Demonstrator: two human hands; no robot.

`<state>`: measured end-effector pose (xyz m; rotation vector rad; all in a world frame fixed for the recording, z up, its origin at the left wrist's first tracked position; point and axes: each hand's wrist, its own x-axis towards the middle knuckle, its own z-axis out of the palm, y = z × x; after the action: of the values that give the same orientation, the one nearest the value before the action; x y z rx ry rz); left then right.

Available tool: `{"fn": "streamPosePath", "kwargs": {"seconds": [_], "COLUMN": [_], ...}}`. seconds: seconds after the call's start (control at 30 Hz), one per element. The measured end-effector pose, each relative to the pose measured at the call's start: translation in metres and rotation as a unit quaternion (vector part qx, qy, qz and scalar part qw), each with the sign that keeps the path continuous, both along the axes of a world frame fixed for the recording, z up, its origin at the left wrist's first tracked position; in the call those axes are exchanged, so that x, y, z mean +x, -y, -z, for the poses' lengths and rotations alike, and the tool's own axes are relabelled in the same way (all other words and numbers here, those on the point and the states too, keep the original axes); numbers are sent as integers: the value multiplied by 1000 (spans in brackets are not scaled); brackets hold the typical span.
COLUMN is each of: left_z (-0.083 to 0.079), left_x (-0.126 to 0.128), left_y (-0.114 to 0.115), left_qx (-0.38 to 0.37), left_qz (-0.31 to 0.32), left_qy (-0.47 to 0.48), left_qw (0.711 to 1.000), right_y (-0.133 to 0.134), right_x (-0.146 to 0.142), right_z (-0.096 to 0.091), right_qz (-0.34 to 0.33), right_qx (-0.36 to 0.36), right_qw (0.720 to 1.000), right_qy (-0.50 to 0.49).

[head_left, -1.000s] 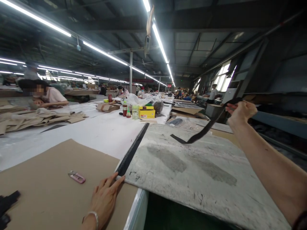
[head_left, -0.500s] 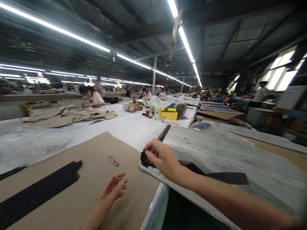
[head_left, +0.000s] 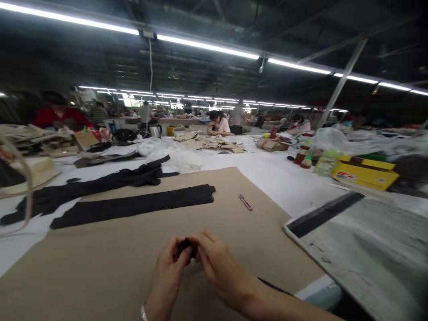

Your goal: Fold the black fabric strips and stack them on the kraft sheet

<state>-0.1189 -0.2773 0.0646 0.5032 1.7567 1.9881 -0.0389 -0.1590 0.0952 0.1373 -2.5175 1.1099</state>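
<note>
There, black strip end (head_left: 187,244) between left fingers (head_left: 174,252) and right fingers (head_left: 205,246)

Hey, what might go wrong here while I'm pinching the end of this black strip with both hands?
The black fabric strip is pinched only at its end by the left hand and right hand. Its tail trails toward the white table edge and might snag or drag there. The small pink clipper lies loose on the brown cardboard sheet, so a sweeping arm could knock it away or get nicked.
</note>
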Motion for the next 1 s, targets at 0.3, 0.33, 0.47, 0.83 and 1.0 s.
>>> {"fn": "streamPosePath", "kwargs": {"seconds": [0.3,0.33,0.47,0.83,1.0], "left_z": [2,-1,-10,0,8], "left_x": [-18,-18,-19,-42,-50], "left_y": [83,90,111,161,191], "left_qx": [-10,-9,24,75,71], "left_qz": [-36,-32,-41,-251,-343], "left_qy": [60,69,126,205,196], "left_qw": [997,997,991,943,916], "right_y": [35,39,55,46,-11], "right_x": [-50,-55,-62,-18,6], "right_z": [16,17,17,30,25], "right_qz": [-12,-34,-187,-166,-166], "right_qx": [-122,-167,-337,-404,-344], "right_qw": [992,983,892,766,769], "right_qy": [39,72,238,472,512]}}
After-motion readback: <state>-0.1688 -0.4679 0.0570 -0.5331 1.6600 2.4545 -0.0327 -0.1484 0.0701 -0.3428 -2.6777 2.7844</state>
